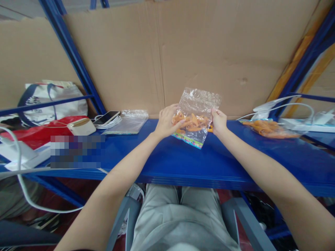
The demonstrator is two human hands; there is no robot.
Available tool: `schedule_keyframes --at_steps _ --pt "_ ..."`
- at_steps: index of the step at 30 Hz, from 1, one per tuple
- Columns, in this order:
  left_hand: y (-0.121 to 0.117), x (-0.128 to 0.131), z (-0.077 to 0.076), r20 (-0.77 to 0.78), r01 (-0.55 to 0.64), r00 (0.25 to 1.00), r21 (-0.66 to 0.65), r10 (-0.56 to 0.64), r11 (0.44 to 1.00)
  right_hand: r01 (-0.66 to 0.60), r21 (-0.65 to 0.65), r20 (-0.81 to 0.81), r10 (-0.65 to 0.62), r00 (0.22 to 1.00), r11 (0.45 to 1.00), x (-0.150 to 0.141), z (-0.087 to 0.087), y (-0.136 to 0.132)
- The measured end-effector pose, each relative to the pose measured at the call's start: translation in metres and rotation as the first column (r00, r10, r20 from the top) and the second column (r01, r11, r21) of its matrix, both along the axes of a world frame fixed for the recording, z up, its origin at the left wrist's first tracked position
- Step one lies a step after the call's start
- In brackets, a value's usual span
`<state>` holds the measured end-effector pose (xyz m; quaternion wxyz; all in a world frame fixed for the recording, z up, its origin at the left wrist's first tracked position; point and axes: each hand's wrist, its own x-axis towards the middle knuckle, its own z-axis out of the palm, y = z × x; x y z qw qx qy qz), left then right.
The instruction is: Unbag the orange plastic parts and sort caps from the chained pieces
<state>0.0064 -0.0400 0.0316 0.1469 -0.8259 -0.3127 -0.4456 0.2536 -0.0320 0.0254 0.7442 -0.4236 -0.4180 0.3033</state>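
Observation:
Between my two hands a clear plastic bag [199, 101] is held up above the blue shelf, tilted. Orange pieces [193, 121], long and thin, lie inside it; their exact kind I cannot make out. A colourful printed strip runs along the bag's lower edge. My left hand [167, 122] grips the bag's left side, thumb across its front. At the right edge my right hand [218, 121] pinches the plastic. Another clear bag with orange pieces [269, 128] lies on the shelf to the right. Flat clear bags [128, 122] lie to the left.
The blue shelf [183, 167] has a cardboard sheet [209, 52] behind it. On its left are a phone [106, 118] with a coiled white cable [115, 122], a white box-like item [81, 127] and a red bag [39, 130]. A power strip [309, 124] stands at the right.

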Motion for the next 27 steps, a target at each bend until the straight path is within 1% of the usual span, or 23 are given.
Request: schedule_keyframes --at_steps 3,7,10,13,16,18,21,23,25,26,27 --pt "-0.014 0.01 0.0 -0.227 0.094 0.97 0.009 -0.089 0.996 0.013 -0.011 -0.066 -0.014 0.998 1.0 0.002 0.004 0.001" --pt "-0.022 0.024 -0.01 -0.434 0.171 0.887 -0.012 -0.159 0.985 -0.01 -0.002 -0.133 0.009 0.991 1.0 0.004 0.009 -0.001" --pt "-0.021 0.029 -0.016 -0.535 0.174 0.831 -0.015 -0.155 0.985 -0.034 -0.005 -0.168 0.033 0.985 0.999 0.006 0.012 -0.001" --pt "-0.018 0.029 -0.018 -0.58 0.129 0.808 0.005 -0.102 0.992 -0.058 0.02 -0.174 0.06 0.983 0.998 0.008 0.013 -0.001" --pt "-0.013 0.024 -0.014 -0.584 0.075 0.811 0.029 -0.044 0.997 -0.103 0.044 -0.139 0.108 0.984 0.994 0.008 0.014 -0.003" --pt "-0.01 0.019 -0.009 -0.564 0.032 0.826 0.041 -0.004 0.999 -0.127 0.048 -0.11 0.132 0.985 0.991 0.007 0.015 -0.006" --pt "-0.005 0.006 0.0 -0.473 -0.068 0.877 0.051 0.084 0.996 -0.15 0.035 -0.069 0.152 0.986 0.988 0.004 0.016 -0.009" --pt "-0.001 -0.007 0.007 -0.379 -0.17 0.91 0.036 0.171 0.985 -0.161 0.018 -0.027 0.162 0.986 0.987 0.003 0.014 -0.009" --pt "0.002 -0.023 0.016 -0.272 -0.285 0.923 -0.007 0.273 0.959 -0.166 -0.01 0.07 0.166 0.984 0.986 0.003 0.009 -0.006" --pt "0.004 -0.031 0.021 -0.219 -0.342 0.919 -0.037 0.327 0.939 -0.158 -0.031 0.16 0.161 0.974 0.987 0.004 0.006 -0.005" --pt "0.005 -0.04 0.026 -0.172 -0.402 0.907 -0.074 0.385 0.913 -0.135 -0.051 0.283 0.144 0.948 0.99 0.004 0.002 -0.004"
